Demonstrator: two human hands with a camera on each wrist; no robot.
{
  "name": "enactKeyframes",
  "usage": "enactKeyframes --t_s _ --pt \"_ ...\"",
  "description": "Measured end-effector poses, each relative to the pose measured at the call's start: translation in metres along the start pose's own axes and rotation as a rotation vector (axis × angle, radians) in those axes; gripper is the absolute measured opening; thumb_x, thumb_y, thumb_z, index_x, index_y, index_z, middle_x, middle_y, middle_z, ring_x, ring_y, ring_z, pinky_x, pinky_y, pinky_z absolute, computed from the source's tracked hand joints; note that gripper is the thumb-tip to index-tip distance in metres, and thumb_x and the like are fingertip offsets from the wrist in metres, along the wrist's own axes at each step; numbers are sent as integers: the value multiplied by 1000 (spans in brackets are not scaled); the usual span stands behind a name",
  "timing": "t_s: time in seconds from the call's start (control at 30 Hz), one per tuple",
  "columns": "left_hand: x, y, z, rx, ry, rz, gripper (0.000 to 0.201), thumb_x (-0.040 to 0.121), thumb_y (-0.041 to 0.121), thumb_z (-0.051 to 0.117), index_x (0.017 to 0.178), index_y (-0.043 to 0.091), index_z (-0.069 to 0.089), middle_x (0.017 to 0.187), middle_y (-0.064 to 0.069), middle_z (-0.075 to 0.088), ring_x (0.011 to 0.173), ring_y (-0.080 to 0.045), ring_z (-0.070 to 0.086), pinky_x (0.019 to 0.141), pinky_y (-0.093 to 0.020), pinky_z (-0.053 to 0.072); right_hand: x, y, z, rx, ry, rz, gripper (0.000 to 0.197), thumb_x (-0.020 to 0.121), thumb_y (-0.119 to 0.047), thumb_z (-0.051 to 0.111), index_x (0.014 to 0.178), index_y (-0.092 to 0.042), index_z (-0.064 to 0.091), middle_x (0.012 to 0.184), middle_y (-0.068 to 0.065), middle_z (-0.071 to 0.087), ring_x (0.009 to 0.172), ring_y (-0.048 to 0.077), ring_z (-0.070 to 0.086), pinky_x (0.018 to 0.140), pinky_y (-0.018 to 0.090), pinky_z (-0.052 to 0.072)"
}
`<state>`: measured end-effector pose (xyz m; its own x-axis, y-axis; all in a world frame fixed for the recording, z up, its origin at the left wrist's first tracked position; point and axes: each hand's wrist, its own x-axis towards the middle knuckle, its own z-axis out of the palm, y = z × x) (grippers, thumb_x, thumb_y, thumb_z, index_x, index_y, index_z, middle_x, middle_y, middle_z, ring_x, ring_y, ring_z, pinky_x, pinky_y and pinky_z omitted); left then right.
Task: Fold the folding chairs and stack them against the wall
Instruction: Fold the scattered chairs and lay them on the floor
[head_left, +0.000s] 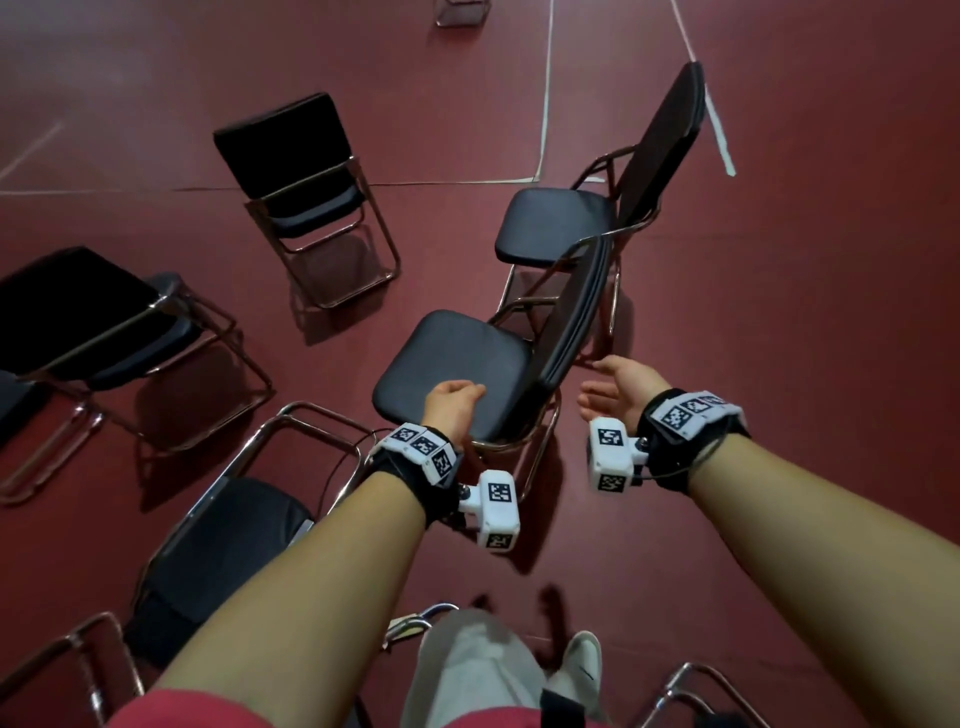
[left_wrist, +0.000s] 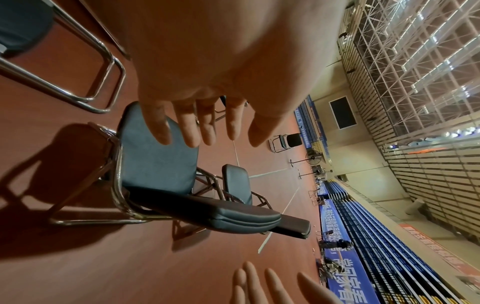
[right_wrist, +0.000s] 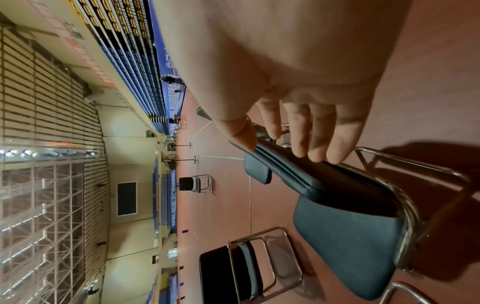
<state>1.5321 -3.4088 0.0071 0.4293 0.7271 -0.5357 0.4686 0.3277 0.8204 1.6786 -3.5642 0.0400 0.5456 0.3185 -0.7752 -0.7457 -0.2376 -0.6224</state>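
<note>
The red floor (head_left: 779, 312) carries several unfolded chairs, none yet at a wall. The nearest chair (head_left: 457, 374) stands just ahead, a second chair (head_left: 556, 223) close behind it. The left hand (head_left: 454, 402) hovers over the seat, fingers loose, holding nothing. The right hand (head_left: 618, 389) is spread beside the backrest (head_left: 576, 312), also empty; contact is unclear. The risk, as I judge it: closing the seat with fingers near the frame hinge could pinch them, and the legs may snag the chair behind, tipping both.
</note>
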Motion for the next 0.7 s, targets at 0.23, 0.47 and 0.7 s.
enactKeyframes --t_s 0.23,0.47,0.7 --pt "51 21 21 -2 -87 -126 16 96 24 61 111 19 58 88 0 57 89 -21 54 67 -29 37 56 -31 27 -58 75 -28 27 97 -18 56 123 -10 55 133 14 50 101 26 56 84 40 51" --pt "117 58 19 86 -228 -168 15 97 24 58 112 19 58 105 -5 60 95 -22 56 76 -36 41 89 -60 54 -94 102 -74 38 95 -15 57 132 -12 48 123 17 60 90 29 64 73 41 57" --pt "160 80 18 164 -306 -155 17 97 22 57 113 19 59 106 -3 62 98 -21 58 82 -37 41 130 -62 59 -523 285 -46 28 84 -23 64 96 3 66 77 15 60 81 34 63 78 40 52"
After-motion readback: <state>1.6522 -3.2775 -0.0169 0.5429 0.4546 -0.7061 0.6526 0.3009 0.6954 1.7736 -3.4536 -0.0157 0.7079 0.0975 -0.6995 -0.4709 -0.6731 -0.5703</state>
